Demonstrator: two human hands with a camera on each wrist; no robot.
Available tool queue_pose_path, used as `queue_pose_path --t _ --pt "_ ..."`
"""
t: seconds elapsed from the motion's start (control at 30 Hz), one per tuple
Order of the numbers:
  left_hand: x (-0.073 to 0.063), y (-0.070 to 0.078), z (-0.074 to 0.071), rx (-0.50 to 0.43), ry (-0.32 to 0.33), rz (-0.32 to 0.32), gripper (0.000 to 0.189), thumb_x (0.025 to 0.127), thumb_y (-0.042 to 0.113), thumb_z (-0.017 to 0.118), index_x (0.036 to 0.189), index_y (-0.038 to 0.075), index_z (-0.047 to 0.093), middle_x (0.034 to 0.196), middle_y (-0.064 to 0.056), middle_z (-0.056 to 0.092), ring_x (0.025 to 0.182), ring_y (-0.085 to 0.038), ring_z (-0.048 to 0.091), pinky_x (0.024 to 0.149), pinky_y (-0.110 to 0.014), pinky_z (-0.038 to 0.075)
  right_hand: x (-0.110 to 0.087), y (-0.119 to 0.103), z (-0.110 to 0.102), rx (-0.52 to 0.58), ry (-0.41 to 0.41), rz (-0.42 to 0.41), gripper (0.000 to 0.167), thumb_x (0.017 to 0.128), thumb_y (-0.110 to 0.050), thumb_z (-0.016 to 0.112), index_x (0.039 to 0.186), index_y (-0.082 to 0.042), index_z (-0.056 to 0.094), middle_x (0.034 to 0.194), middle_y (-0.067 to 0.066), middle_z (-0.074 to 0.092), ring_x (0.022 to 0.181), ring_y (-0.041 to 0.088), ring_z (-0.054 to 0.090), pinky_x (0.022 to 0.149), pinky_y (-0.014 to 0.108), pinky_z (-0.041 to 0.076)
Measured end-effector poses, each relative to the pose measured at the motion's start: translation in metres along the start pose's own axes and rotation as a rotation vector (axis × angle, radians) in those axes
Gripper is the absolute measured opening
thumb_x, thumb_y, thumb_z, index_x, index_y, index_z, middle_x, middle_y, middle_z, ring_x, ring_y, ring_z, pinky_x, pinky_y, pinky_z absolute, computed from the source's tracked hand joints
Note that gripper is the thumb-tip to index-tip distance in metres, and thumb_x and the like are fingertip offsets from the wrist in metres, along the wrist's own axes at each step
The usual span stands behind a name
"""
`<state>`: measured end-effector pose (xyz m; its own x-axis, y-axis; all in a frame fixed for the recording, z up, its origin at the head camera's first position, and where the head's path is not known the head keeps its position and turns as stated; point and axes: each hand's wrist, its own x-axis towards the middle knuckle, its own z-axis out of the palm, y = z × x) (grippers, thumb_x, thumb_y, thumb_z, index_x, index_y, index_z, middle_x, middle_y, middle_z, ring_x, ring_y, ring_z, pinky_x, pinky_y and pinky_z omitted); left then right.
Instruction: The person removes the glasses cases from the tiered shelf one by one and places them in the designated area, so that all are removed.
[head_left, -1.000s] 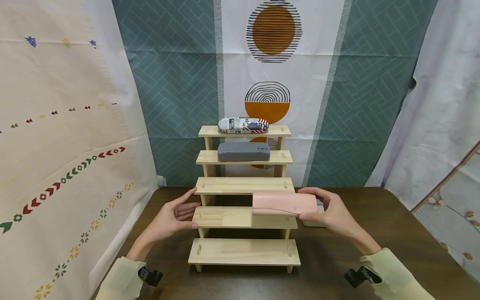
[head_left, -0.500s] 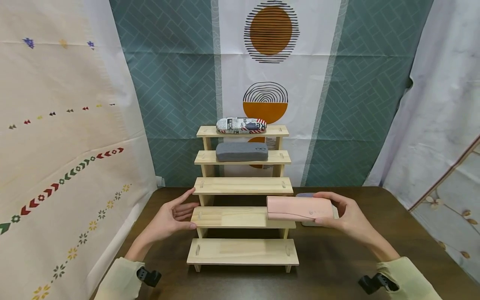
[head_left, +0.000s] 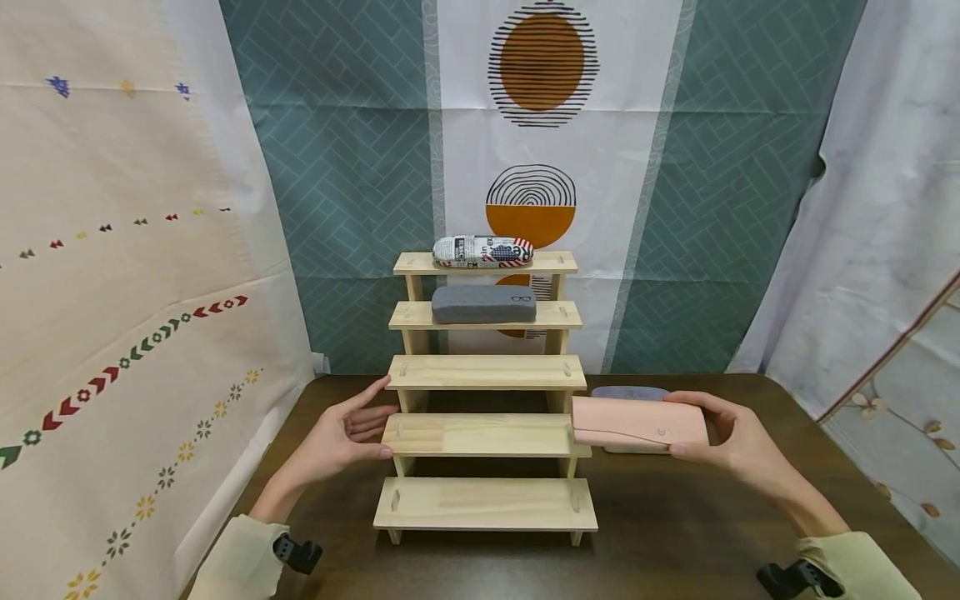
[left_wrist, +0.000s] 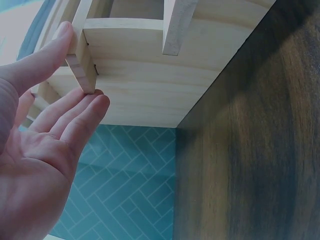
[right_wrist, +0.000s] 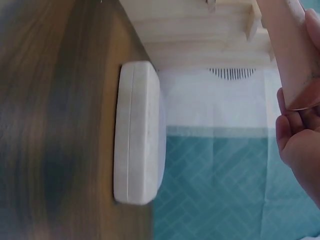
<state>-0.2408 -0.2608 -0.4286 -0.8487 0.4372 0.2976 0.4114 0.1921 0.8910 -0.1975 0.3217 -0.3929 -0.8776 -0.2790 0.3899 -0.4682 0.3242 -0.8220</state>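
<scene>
The left hand [head_left: 343,435], fingers loosely spread, touches the left edge of the rack [head_left: 483,503]. The right hand [head_left: 738,442] pinches the pink case [head_left: 637,422], with room before the right-side curtain [head_left: 877,258].

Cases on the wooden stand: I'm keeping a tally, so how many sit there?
2: the newspaper-print case on the top tier, the gray case on the tier below. The pink case is in the right hand, uncounted.

The brown table [head_left: 675,517] supports a white case [right_wrist: 135,135] and a five-tier rack [head_left: 487,372] bearing a printed case [head_left: 483,251] and grey case [head_left: 483,305].
</scene>
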Motion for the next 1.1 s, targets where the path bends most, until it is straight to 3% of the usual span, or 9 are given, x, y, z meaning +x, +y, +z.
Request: queue_pose_path --t 0.3,0.67,0.93,1.1 --pt "0.000 0.001 0.000 -0.003 -0.001 0.004 0.107 0.081 -0.002 0.090 0.168 0.018 0.031 0.148 -0.030 0.053 0.136 -0.043 0.054 0.105 -0.056 0.048 -0.015 0.008 -0.022 -0.026 0.009 -0.020 0.060 0.086 0.012 0.080 0.142 0.002 0.061 0.130 0.004 0.069 0.103 0.013 0.064 0.081 0.021 0.055" --pt "0.001 0.000 0.000 0.000 -0.002 0.002 0.108 0.080 -0.002 0.090 0.168 0.018 0.031 0.149 -0.030 0.053 0.136 -0.043 0.054 0.105 -0.053 0.049 -0.034 0.026 -0.043 -0.079 0.033 0.045 0.060 0.086 0.011 0.079 0.142 0.000 0.060 0.130 0.003 0.070 0.107 0.010 0.066 0.081 0.021 0.056" --pt "0.001 0.001 0.000 -0.014 0.000 -0.006 0.107 0.080 -0.003 0.090 0.168 0.018 0.032 0.148 -0.031 0.053 0.136 -0.043 0.054 0.105 -0.056 0.047 -0.044 0.042 -0.052 -0.087 -0.023 0.093 0.058 0.091 0.006 0.077 0.146 0.001 0.057 0.129 -0.004 0.069 0.104 0.010 0.065 0.079 0.025 0.058" --pt "0.000 0.001 0.000 -0.011 0.001 -0.008 0.107 0.080 -0.003 0.090 0.168 0.017 0.032 0.149 -0.030 0.053 0.136 -0.042 0.054 0.105 -0.051 0.049 -0.049 0.056 -0.055 -0.069 -0.039 0.128 0.056 0.092 0.005 0.077 0.144 0.002 0.057 0.125 -0.003 0.070 0.100 0.011 0.066 0.077 0.027 0.059"
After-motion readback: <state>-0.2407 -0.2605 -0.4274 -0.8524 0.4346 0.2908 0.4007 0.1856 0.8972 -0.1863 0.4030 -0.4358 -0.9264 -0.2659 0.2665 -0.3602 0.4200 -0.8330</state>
